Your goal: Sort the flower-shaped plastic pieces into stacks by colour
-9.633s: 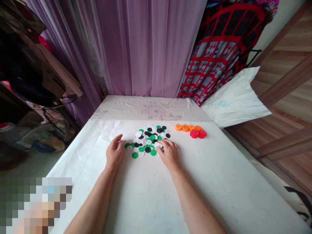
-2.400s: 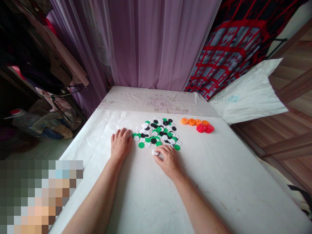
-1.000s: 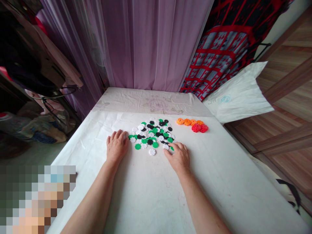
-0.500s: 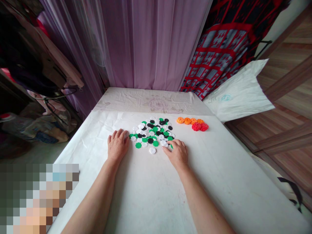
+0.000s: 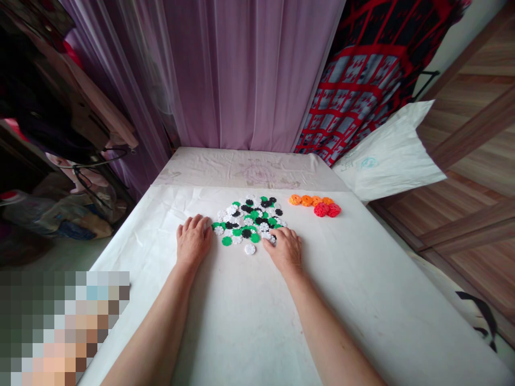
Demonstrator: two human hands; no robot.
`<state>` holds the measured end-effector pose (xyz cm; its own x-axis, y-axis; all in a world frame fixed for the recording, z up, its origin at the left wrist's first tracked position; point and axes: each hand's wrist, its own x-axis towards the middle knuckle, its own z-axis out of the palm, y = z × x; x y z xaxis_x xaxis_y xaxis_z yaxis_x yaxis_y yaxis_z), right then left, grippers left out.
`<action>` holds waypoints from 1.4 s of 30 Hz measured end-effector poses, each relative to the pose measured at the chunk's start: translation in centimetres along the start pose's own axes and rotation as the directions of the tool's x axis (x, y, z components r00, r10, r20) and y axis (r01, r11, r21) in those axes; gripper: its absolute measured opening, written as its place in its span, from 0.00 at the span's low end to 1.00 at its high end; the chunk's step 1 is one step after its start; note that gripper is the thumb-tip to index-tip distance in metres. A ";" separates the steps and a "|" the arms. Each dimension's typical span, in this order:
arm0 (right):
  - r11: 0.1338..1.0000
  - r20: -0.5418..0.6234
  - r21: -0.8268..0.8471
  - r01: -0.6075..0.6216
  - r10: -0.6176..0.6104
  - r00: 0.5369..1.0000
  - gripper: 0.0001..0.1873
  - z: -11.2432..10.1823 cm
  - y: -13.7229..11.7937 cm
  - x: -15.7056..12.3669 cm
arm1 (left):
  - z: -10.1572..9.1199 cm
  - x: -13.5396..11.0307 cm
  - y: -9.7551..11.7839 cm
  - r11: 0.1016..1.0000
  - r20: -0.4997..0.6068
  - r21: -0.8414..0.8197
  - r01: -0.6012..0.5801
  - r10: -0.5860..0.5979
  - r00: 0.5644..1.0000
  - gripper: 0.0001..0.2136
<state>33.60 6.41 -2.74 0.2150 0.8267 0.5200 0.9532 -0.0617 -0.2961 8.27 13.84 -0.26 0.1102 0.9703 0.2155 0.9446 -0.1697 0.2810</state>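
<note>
A loose heap of small notched snowflake discs in white, green and black lies on the table. A green disc (image 5: pixel 227 241) and a white disc (image 5: pixel 250 249) sit at its near edge, with a black disc (image 5: pixel 246 234) just behind. My left hand (image 5: pixel 193 238) rests palm down on the table at the heap's left side, fingers stretched out, holding nothing. At the right near edge is my right hand (image 5: pixel 286 247), its thumb and fingers apart around a few white and black discs. Its fingers touch or cover some pieces; none is visibly lifted.
Orange disc clusters (image 5: pixel 307 201) and red disc clusters (image 5: pixel 327 209) lie right of the heap. The table (image 5: pixel 249 321) has a white cover. A white sack (image 5: pixel 390 153) stands at its right edge. A purple curtain (image 5: pixel 241 75) hangs behind; clothes (image 5: pixel 52 102) hang left.
My right hand has shifted slightly left, further over the discs at the heap's right near edge. My left hand has stayed in about the same place. The view has tilted slightly.
</note>
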 end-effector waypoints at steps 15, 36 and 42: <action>0.954 0.030 0.246 0.170 -0.182 0.983 0.07 -0.3 -3.2 -2.1 | -0.1 0.2 -0.2 0.997 -0.001 -0.079 0.005 -0.005 1.000 0.17; 0.963 -0.128 0.265 0.044 -0.010 0.992 0.10 -0.3 -1.0 -2.1 | 0.7 0.0 -1.7 0.988 -0.088 -0.151 -0.022 0.008 0.996 0.17; 0.983 -0.129 0.039 -0.181 0.185 0.974 0.08 -1.7 1.0 -2.1 | 1.1 0.3 -2.0 0.986 -0.109 -0.158 -0.049 0.032 0.994 0.15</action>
<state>34.46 3.62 -2.73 0.4128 0.7222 0.5551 0.8895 -0.1887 -0.4161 6.81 14.68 -1.81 0.1066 0.9397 0.3250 0.8774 -0.2426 0.4139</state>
